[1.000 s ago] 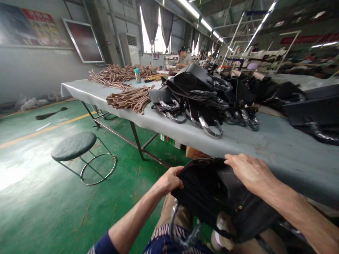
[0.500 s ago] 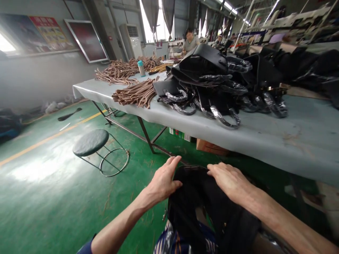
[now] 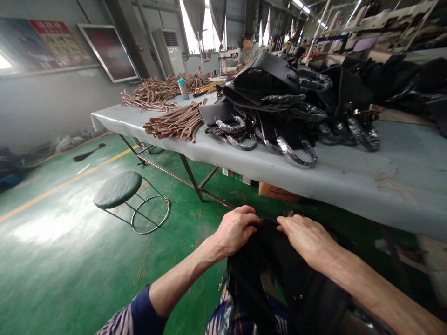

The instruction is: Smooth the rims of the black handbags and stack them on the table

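Note:
A black handbag (image 3: pixel 261 251) lies over my lap, its far edge raised between my hands. My left hand (image 3: pixel 239 229) is closed on that edge from the left, thumb on the near side and fingers over the far side. From the right, my right hand (image 3: pixel 302 232) grips the same edge, its fingers curled over and their tips partly hidden. A short gap of the edge shows between the two hands. Clear plastic film and small metal fittings show on the lower part of the bag, which is dark and hard to make out.
Ahead stands a grey-covered table (image 3: pixel 345 172) bearing a heap of black handbags (image 3: pixel 265 88) with film-wrapped handles, bundles of brown straps (image 3: pixel 176 122) and a teal-capped bottle (image 3: pixel 183 89). A round stool (image 3: pixel 118 190) is at left, a cardboard box (image 3: pixel 279 191) under the table. Another person (image 3: pixel 248 52) sits beyond.
My left hand has moved right along the bag's edge, closer to my right hand, and its spread fingers have closed on it. My right hand stays nearly in place.

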`<state>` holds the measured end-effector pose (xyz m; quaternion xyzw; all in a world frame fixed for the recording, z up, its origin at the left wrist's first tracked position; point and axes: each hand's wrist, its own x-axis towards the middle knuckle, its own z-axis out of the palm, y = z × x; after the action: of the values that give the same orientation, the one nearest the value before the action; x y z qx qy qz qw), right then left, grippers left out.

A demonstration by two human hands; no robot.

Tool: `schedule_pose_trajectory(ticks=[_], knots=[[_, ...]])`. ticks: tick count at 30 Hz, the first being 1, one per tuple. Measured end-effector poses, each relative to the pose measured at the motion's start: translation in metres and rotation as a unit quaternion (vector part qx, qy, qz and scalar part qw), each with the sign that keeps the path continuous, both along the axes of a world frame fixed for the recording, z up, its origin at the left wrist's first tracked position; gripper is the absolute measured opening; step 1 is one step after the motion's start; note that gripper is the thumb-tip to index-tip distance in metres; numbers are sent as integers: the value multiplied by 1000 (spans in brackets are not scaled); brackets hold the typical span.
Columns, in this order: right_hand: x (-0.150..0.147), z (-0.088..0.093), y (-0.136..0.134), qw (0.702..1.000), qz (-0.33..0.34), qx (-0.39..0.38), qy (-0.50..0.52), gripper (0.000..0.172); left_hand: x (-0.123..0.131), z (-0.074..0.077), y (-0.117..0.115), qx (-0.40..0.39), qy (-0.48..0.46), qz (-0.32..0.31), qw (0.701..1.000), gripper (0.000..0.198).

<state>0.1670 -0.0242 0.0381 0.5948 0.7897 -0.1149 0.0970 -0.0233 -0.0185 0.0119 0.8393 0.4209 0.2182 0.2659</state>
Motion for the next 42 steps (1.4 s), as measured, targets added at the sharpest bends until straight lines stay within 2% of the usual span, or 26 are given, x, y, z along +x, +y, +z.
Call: schedule_pose_trajectory(ticks=[5,11,14,37,42], knots=[[-1,2,1,1000,-1,-6,-6,21,3,-4,3,-8,1,13,1000,9],[-1,4,2,1000,7,-19,3,22,11,-7,9,-28,58,102,993,9],[1,2,2,1000,11,-16,10,22,15,-8,12,-24,75,123,989,10],[6,0,3,1000,8,-11,20,20,23,-16,17,-47,93,149,983,6],[8,0,4,1000,4,-20,23,19,21,-17,24,-73,46,142,986,7]])
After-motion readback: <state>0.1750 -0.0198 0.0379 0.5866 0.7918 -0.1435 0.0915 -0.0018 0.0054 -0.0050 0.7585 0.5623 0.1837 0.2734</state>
